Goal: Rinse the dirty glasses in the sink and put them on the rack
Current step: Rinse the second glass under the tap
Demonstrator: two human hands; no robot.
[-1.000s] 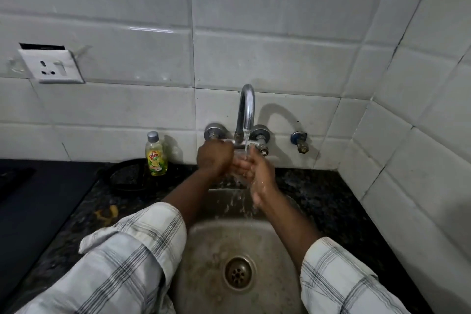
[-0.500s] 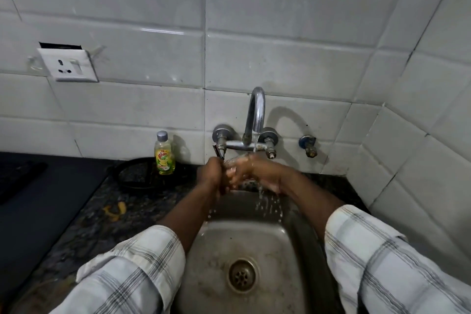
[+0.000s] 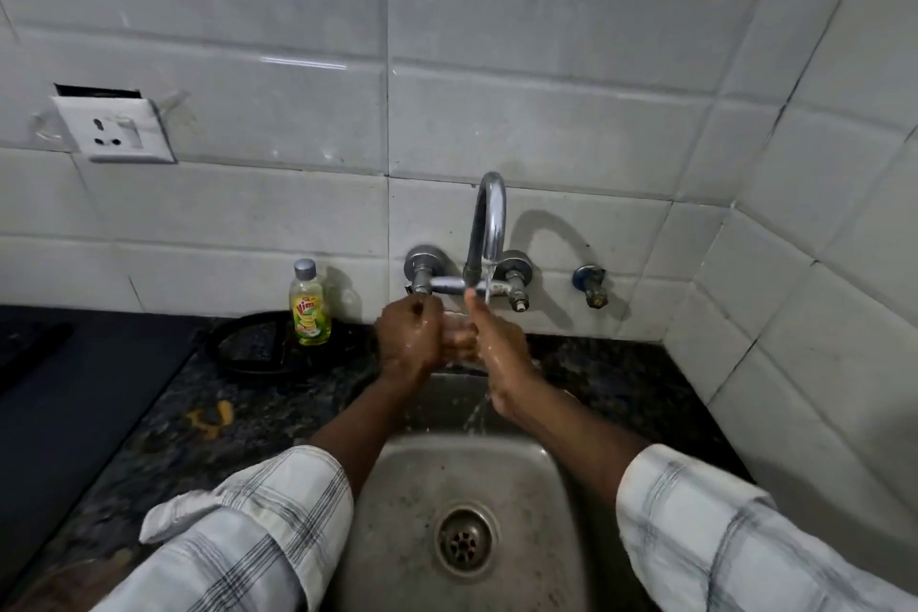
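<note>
Over far end of sink (image 3: 407, 487), left hand (image 3: 410, 338) gripped straight fingers of right hand (image 3: 501, 353), thumb up, nothing else held. Water stream (image 3: 488, 286) from tap (image 3: 489, 219) hit right hand; soap bottle (image 3: 309, 308) sat to left.

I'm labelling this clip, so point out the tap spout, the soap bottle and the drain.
tap spout (image 3: 489, 214), head view, curved chrome neck.
soap bottle (image 3: 309, 316), head view, its yellow label.
drain (image 3: 463, 543), head view, centre of strainer.
</note>
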